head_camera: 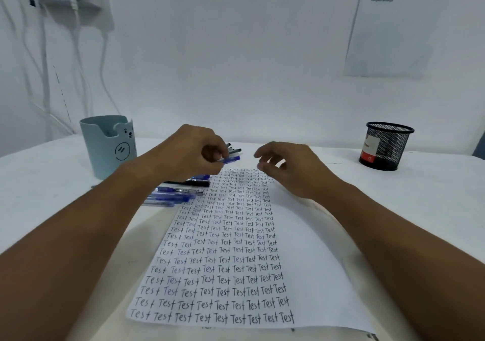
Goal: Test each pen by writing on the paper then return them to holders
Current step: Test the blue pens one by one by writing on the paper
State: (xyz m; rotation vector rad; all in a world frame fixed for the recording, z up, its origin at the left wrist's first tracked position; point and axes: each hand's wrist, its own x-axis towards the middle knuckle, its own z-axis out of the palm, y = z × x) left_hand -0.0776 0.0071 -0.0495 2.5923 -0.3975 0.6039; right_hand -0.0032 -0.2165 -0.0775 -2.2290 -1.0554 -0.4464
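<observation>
Hands: left hand [195, 154] has thumb and fingertips pinched round a blue pen [231, 159] held just above the far edge of the paper; right hand [287, 169] hovers near it with fingers loosely curled, grasping nothing
Teal holder: bear-faced cup [109, 148] stands at the far left of the table [39, 183]; no pens show above its rim, though its inside cannot be seen
Loose pens: cluster of blue pens [173, 195] and a black pen [195, 182] lies just beside the paper's left edge, partly under the left forearm; two more dark pen tips [235, 149] poke out beyond the left hand
Held pen: light, stiff, smooth plastic, so probably a little slippery; it likely wants a pinch near the writing end for control; whether a cap is on cannot be told
Paper: sheet [309, 275] lies flat at the centre, thin and easily shifted or creased; rows of "Test" fill it from near edge to far edge, leaving a bare strip down the right side; a resting palm would probably steady it while writing
Mesh holder: black wire cup [385, 146] stands far right, well apart from the pens; light enough, I judge, to tip if a pen is dropped in carelessly
</observation>
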